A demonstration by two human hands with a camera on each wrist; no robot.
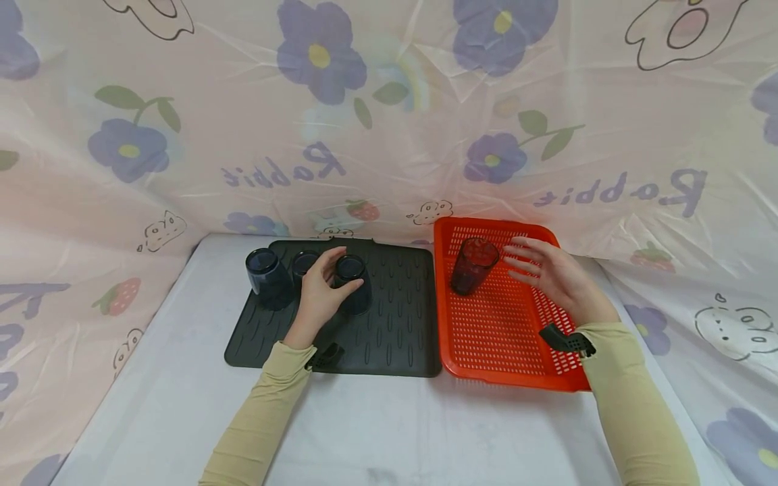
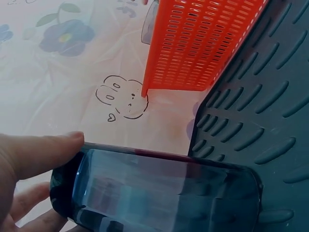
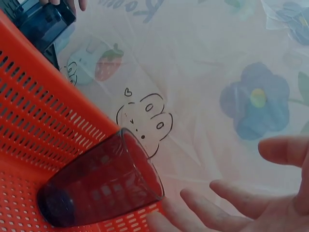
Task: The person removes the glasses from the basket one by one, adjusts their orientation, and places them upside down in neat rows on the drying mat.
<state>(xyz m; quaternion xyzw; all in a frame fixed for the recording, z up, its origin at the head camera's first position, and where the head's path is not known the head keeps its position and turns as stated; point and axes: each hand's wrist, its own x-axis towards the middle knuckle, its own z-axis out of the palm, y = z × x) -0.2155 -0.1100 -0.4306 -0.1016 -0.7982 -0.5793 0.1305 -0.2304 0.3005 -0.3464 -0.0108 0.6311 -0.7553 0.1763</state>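
My left hand (image 1: 320,290) holds a dark blue drinking glass (image 1: 352,287) near its upper end, thumb on one side and fingers on the other. The glass stands upside down on a dark ribbed drying mat (image 1: 395,317). Left of it are a second glass (image 1: 304,262), partly hidden by the hand, and a third glass (image 1: 270,280). Inside the red basket (image 1: 446,337) another glass (image 1: 474,265) stands mouth up, tilted against the wall. Just right of that glass hovers my right hand (image 1: 556,277), fingers spread and apart from it in the right wrist view.
The mat and basket lie side by side on a white table (image 1: 389,425). Behind them hangs a patterned curtain (image 1: 389,135) with flowers and rabbits. A black strap (image 1: 565,339) sits on the right wrist.
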